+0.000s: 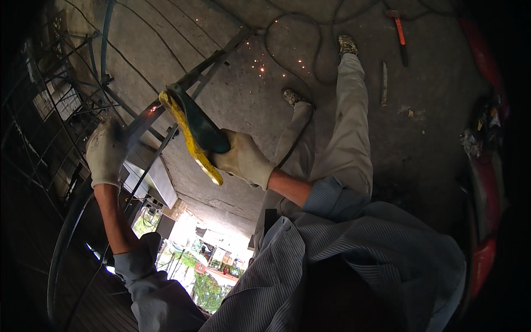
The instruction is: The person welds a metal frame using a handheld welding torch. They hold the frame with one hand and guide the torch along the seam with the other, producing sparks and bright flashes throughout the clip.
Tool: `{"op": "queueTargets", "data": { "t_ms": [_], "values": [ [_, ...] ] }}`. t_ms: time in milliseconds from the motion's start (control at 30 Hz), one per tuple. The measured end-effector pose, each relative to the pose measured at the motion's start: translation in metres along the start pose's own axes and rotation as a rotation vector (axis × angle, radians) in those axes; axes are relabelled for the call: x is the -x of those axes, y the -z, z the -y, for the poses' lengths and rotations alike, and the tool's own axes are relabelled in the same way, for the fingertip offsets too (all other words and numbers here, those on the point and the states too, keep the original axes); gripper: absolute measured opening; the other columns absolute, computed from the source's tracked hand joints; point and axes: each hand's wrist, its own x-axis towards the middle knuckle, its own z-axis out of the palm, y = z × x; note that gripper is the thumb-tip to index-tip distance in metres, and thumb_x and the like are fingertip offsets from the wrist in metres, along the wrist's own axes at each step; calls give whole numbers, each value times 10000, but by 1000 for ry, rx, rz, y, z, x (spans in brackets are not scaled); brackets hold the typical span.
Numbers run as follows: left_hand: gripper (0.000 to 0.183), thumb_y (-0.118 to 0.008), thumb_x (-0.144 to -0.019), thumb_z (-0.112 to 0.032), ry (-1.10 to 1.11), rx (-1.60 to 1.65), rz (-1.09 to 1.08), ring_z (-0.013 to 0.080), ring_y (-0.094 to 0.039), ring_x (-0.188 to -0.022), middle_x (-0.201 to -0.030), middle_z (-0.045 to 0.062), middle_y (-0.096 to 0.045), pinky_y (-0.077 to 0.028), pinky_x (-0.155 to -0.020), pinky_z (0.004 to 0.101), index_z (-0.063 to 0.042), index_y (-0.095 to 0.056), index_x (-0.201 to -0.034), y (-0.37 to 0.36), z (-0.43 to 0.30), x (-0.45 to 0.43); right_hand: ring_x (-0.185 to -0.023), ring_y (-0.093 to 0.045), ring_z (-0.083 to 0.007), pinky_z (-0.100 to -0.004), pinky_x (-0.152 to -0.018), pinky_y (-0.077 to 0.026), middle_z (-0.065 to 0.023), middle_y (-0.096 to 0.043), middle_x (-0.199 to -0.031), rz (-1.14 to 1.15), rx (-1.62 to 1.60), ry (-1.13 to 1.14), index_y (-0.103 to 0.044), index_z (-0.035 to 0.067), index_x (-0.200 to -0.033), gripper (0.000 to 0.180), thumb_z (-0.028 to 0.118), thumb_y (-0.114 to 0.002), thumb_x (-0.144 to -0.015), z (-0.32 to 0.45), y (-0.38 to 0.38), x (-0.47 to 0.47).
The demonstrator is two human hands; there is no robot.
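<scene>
My left hand [105,151], in a pale work glove, is closed around a dark steel tube [143,120] of a metal frame. In my right hand [244,159], also gloved, is a hand tool with a dark green handle [203,122] and a curved yellow part [186,128]; it looks like a welding electrode holder. The tool's far end is beside the tube, but contact cannot be told. A small spot on the tube glows orange-red [153,108] between my left hand and the tool. No electrode can be made out.
Bright sparks [261,69] scatter over the concrete floor [232,99] near my shoes. Dark cable [317,45] loops there. A hammer [399,31] and flat strip [384,83] lie to the right. Thin metal rods and frames [62,108] crowd the left; a shiny red object [483,257] stands far right.
</scene>
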Motion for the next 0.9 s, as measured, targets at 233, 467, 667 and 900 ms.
{"op": "queueTargets", "data": {
  "t_ms": [233, 467, 667, 900],
  "values": [
    [183, -667, -976, -227, 5, 44, -38, 454, -737, -940, -939, 225, -746, -577, -827, 554, -49, -703, -948, -2, -4, -3, -784, -745, -203, -355, -748, -583, -163, -770, -869, 10, 26, 4, -738, -51, -1124, 381, 270, -831, -941, -2, 1, -2],
    [169, -676, -969, -210, -21, 36, -55, 445, -746, -946, -943, 224, -751, -582, -833, 543, -43, -702, -959, 1, -5, 0, -791, -751, -207, -354, -750, -582, -168, -772, -874, 15, -15, 5, -740, -50, -1122, 376, 269, -828, -942, -5, 0, -3],
    [159, -692, -965, -211, -56, 44, -84, 434, -743, -940, -954, 202, -749, -585, -832, 525, -54, -697, -988, -7, 4, -1, -800, -753, -210, -362, -762, -585, -167, -778, -891, 11, 39, 5, -737, -49, -1135, 374, 262, -825, -947, 3, 0, -1],
    [255, -777, -931, -209, -170, 234, -291, 341, -733, -869, -939, 131, -740, -601, -806, 452, -81, -724, -1146, -8, 9, 11, -718, -699, -195, -382, -724, -571, -177, -749, -803, 20, 183, -90, -723, -50, -1028, 340, 251, -779, -881, 36, 9, 5]
  ]
}}
